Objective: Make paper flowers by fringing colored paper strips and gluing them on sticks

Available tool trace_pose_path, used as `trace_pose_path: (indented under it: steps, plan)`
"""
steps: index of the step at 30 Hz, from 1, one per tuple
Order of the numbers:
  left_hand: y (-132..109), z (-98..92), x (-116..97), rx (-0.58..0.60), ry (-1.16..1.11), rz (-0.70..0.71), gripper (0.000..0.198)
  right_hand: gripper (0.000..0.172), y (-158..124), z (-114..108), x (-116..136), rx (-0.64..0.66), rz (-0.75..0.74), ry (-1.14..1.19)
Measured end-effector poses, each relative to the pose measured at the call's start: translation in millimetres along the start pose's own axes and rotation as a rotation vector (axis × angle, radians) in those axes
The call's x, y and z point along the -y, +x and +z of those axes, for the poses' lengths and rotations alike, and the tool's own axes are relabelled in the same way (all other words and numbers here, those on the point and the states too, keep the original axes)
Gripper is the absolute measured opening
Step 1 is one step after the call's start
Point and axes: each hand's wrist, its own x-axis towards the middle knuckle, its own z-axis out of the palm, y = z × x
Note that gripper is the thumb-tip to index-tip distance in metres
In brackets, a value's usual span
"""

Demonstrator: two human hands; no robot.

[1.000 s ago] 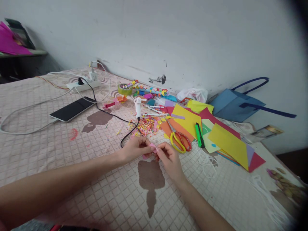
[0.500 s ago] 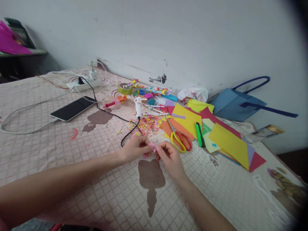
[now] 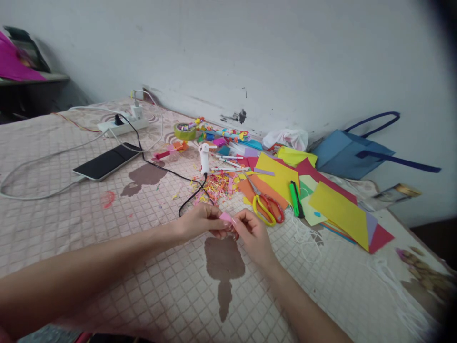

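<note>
My left hand [image 3: 200, 223] and my right hand [image 3: 254, 236] meet over the quilted bed cover, fingertips pinched together. Between them sits a small pink piece of paper [image 3: 227, 218], which both hands grip. Just beyond my right hand lie yellow and red scissors [image 3: 267, 208] and a green utility knife [image 3: 294, 195]. A heap of coloured paper scraps [image 3: 218, 185] lies a little past my left hand.
Coloured paper sheets [image 3: 332, 202] spread at the right, with a blue bag [image 3: 350, 150] against the wall. A small white hand fan [image 3: 204, 159] with a black cable, a phone [image 3: 104, 162], a power strip [image 3: 123, 125], a tape roll [image 3: 183, 131] and pens lie further back.
My hands have turned the pink paper slightly between the fingertips; they stay in the same place.
</note>
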Motion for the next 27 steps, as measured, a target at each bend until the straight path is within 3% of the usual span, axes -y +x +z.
trace_pose_path:
  steps: [6,12,22,27]
  plan:
    - [2.8,-4.8,-2.4,0.002,0.036,0.006,0.029,0.02,4.4,-1.7,-1.7,-0.031,0.025,0.061]
    - [2.2,-4.1,-4.7,-0.142,0.182,0.16,0.026,0.023,-0.1,2.2,-2.2,0.042,0.086,0.091]
    - [4.9,-3.3,0.8,-0.12,0.16,0.165,0.028,0.023,3.3,0.9,-7.0,0.021,0.061,0.07]
    - [4.7,-4.6,0.7,-0.12,0.302,0.197,0.026,0.021,3.6,-0.2,-11.7,0.062,0.058,0.049]
